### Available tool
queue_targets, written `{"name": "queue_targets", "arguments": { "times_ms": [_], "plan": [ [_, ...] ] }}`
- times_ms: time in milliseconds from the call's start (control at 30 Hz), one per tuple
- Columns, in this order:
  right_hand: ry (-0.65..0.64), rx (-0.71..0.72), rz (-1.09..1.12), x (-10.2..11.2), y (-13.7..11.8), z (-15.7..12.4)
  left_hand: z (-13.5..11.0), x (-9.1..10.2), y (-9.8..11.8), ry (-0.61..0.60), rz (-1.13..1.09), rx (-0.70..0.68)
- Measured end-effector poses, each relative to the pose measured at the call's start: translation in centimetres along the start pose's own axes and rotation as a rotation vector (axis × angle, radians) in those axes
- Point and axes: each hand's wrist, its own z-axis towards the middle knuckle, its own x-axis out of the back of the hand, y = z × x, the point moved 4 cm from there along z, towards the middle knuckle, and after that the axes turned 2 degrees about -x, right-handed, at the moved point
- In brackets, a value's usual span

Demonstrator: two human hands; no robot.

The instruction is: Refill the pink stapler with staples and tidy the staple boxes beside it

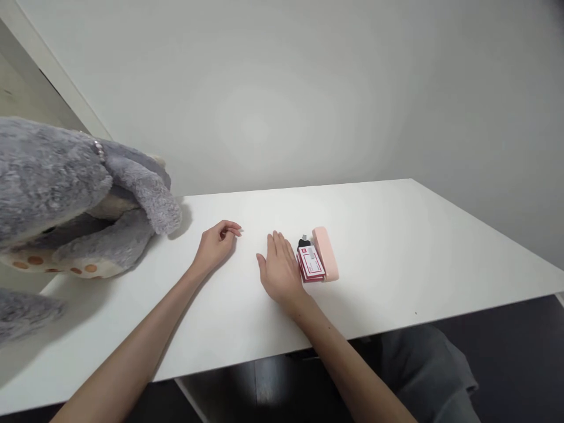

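Observation:
My left hand point(215, 245) rests on the white table point(374, 235), its fingers loosely bent and no object visible in it. Palm down, my right hand point(279, 269) is flat with the fingers stretched out and the thumb apart. Its outer edge is right beside a small white and red box point(311, 261), perhaps touching it. Past the box's far end shows a small black item with a metal plug point(303, 241). Along the right side of the box lies a pale pink oblong case point(325, 254). What lies under the box is partly hidden.
A big grey plush toy point(57, 182) takes up the table's left end, one limb reaching toward the middle. A pale wall point(282, 94) rises behind the table. Below the front edge, a grey-clothed leg point(423, 370) shows at the right.

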Motion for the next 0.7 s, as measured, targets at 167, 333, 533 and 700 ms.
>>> {"name": "queue_targets", "arguments": {
  "times_ms": [167, 333, 533, 700],
  "plan": [
    [0.038, -0.004, -0.062, 1.4, 1.4, -0.7, 0.0, 0.1, 0.3, -0.004, -0.005, 0.028],
    [0.016, 0.034, -0.044, 3.0, 3.9, -1.1, 0.1, 0.2, 0.3, -0.011, 0.008, 0.032],
    [-0.007, 0.042, -0.018, 5.6, 7.3, -1.0, 0.1, 0.4, 0.9, -0.008, 0.042, 0.038],
    [-0.046, 0.071, 0.02, 8.4, 10.2, -0.8, 0.3, 0.6, 1.0, -0.011, 0.082, 0.025]
  ]
}}
